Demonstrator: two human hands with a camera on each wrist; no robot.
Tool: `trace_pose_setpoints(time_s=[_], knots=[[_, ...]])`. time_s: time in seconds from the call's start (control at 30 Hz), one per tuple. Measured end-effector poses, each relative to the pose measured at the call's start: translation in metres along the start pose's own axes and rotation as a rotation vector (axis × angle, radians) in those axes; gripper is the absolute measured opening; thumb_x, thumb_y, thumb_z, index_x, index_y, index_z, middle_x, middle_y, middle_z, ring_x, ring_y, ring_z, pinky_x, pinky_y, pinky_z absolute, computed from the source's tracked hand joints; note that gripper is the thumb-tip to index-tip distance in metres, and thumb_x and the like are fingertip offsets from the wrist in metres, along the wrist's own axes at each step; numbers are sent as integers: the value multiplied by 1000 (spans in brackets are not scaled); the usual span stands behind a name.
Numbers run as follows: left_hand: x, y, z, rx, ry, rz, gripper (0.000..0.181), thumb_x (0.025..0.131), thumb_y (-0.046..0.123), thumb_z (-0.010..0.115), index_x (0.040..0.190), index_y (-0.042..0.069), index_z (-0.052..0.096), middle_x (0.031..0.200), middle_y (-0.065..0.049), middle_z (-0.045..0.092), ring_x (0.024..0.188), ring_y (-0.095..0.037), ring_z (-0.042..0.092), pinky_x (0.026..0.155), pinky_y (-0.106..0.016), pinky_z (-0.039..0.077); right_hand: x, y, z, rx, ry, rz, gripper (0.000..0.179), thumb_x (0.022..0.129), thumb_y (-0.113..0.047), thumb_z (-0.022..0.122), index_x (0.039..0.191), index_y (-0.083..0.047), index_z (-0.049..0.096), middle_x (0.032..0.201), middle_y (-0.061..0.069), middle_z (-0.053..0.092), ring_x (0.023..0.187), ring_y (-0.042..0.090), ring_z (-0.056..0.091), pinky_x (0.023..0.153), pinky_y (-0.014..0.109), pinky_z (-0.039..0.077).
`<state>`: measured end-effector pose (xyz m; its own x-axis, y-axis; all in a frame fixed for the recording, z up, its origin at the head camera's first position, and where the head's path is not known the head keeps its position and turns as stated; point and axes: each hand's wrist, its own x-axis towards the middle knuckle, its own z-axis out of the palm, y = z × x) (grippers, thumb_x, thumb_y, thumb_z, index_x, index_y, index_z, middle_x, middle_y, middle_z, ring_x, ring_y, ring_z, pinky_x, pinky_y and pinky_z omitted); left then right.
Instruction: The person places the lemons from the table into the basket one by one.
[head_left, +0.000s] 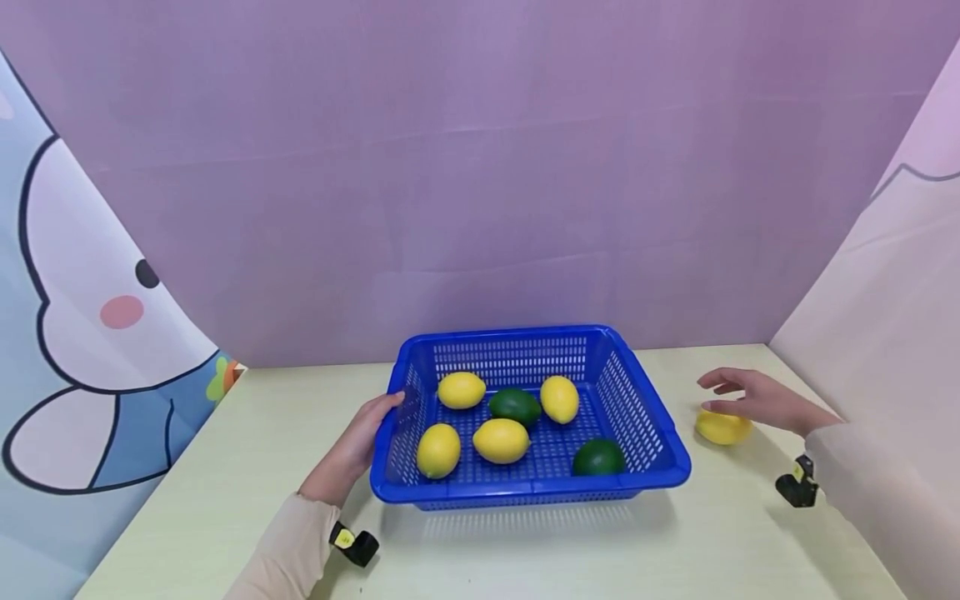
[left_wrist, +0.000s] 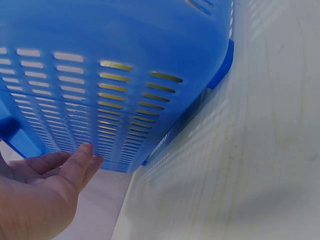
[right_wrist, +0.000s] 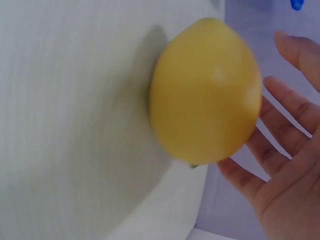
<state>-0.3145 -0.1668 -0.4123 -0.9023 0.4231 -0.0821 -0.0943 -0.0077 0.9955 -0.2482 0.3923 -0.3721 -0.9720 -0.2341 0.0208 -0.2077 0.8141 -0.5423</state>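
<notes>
My left hand (head_left: pixel 367 429) grips the left rim of a blue plastic basket (head_left: pixel 528 486), the thumb over the edge and the fingers (left_wrist: pixel 77 162) along the slotted outer wall. Several yellow lemons (head_left: pixel 501 441) and two dark green oval fruits (head_left: pixel 514 406) lie spread over the basket floor. To the right of the basket, another lemon (head_left: pixel 722 427) rests on the table. Over that lemon hovers my right hand (head_left: pixel 757 400), fingers spread and loosely bent. The right wrist view has the lemon (right_wrist: pixel 205 92) beside the open palm, with fingertips right at its far side.
A pale wood-grained table (head_left: pixel 487 558) carries everything. Behind it hangs a purple cloth (head_left: pixel 487 183). A cartoon-printed sheet (head_left: pixel 97 333) borders the left side, and a pale sheet (head_left: pixel 915 317) the right.
</notes>
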Motion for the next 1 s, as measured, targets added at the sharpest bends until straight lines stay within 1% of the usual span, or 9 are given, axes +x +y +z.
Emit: trace_pose_setpoints(time_s=[0.1,0.2,0.27,0.33,0.5,0.57,0.7,0.8,1.0], knots=[[0,0,0,-3,-4,5,59,102,36,35,142,-7,28,116,-16,60,95,-19,65,81,-32,55,-3,4,1,-1,-10,-25,44,89,-24,64,122,3,54,124,25,54,109,43,53,87,54,48],[-1,1,-1,-6,-17,14,60,102,36,34,142,-8,25,114,-13,62,94,-18,65,80,-31,55,-5,7,2,-1,-20,-42,44,88,-24,66,122,2,55,123,24,55,109,41,54,86,45,48],[-1,2,-1,-11,-22,19,60,102,35,34,142,-9,25,112,-12,62,93,-17,66,80,-30,55,-6,8,3,-6,-33,-44,45,87,-24,66,122,1,54,123,22,55,108,36,54,85,37,48],[-2,2,-1,-11,-34,24,61,102,35,34,142,-10,24,111,-11,63,92,-16,66,79,-30,55,-6,10,5,-17,-47,-45,46,87,-25,67,122,1,54,121,19,56,105,26,54,84,34,48],[-3,2,0,-5,-49,20,61,102,36,34,142,-9,26,108,-10,64,90,-16,66,78,-29,55,-9,13,9,-5,-83,-36,49,84,-25,70,123,1,53,117,13,58,96,4,48,89,53,42],[-3,2,0,-3,-40,16,60,102,36,35,142,-8,27,109,-11,64,91,-16,66,78,-29,55,-10,14,11,1,-89,-36,51,83,-25,71,123,0,53,117,14,57,94,3,46,87,52,43],[-3,1,0,2,-30,16,60,102,36,35,141,-8,28,111,-13,64,92,-17,66,79,-30,55,-11,17,12,-4,-88,-55,51,81,-24,72,123,-1,54,117,14,57,93,6,47,80,34,46],[-3,1,0,10,-31,17,60,102,37,35,142,-8,27,113,-14,63,93,-18,66,79,-31,55,-12,20,15,5,-85,-60,53,81,-24,73,124,-2,53,117,14,57,92,7,48,77,28,46],[-3,1,1,14,-22,12,59,102,36,35,142,-7,28,115,-17,61,95,-20,66,80,-31,55,-12,23,21,38,-77,-54,57,78,-21,75,125,-1,50,118,18,56,92,18,50,77,36,45]])
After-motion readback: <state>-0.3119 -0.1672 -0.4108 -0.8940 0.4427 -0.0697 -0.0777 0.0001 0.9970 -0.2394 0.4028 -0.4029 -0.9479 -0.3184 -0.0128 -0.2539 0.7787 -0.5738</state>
